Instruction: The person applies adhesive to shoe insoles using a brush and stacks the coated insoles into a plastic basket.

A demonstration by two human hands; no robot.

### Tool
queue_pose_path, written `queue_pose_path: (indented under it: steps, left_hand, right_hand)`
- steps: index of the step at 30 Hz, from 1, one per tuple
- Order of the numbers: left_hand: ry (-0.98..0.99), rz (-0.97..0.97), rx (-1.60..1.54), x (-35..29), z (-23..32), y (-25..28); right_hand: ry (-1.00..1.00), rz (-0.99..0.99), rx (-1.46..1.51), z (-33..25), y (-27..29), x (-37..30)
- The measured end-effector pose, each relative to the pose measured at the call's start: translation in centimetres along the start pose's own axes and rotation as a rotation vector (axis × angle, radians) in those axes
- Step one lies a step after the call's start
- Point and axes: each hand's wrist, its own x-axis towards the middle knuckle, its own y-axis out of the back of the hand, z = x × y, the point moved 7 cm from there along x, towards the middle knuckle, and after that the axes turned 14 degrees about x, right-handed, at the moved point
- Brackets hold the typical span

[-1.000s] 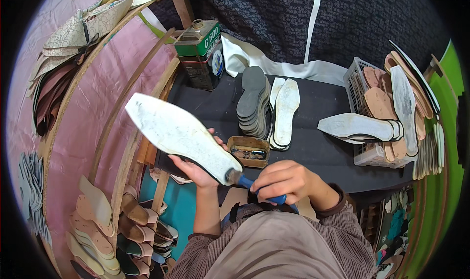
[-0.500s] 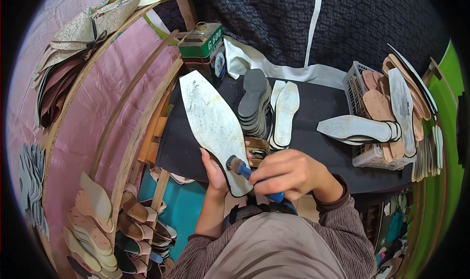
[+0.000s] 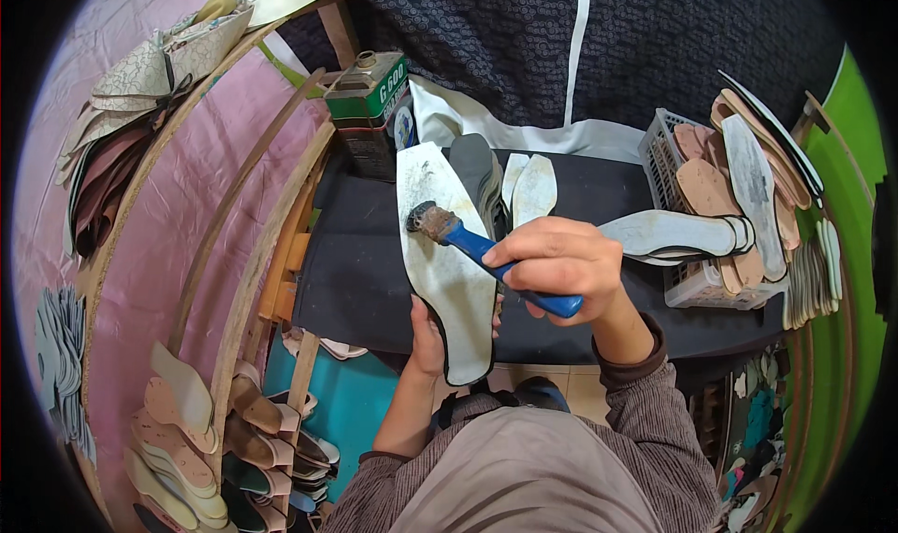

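Here's the right hand (image 3: 569, 263), fingers wrapped firmly around the blue handle of the brush (image 3: 486, 254), dark bristles down on the white sole-shaped piece (image 3: 458, 294) toward its far end! The left hand (image 3: 427, 341) clamps that piece from below, gripping both edges, holding it over the near side of the dark worktop (image 3: 351, 299). Beyond it stands a green-and-black can (image 3: 367, 126), beside the grey stack (image 3: 475, 166).

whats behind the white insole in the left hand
Partly visible behind the white insole are a stack of grey insoles, the black tabletop and the left hand. Much of that hand, part of the stack and anything else directly behind are covered.
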Motion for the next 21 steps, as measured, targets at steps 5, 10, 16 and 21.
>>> queue_pose_path:
  steps: [5, 10, 16, 21]
  left_hand:
    - [-0.015, 0.402, -0.037, 0.3, 1.3, 1.9]
    - [-0.065, 0.23, -0.15, 0.7, 1.4, 2.5]
    - [-0.045, 0.084, -0.14, 1.0, 0.1, 0.5]
    - [0.061, 0.169, 0.096, 0.4, -0.4, -0.1]
  right_hand:
    - [-0.084, -0.184, 0.077, -1.4, -2.7, -3.0]
    - [-0.329, -0.32, 0.252, -2.4, -5.2, -5.0]
    - [-0.435, -0.261, 0.306, -1.5, -3.6, -5.0]
    - [-0.309, 0.025, 0.147, -1.2, 1.2, -2.4]
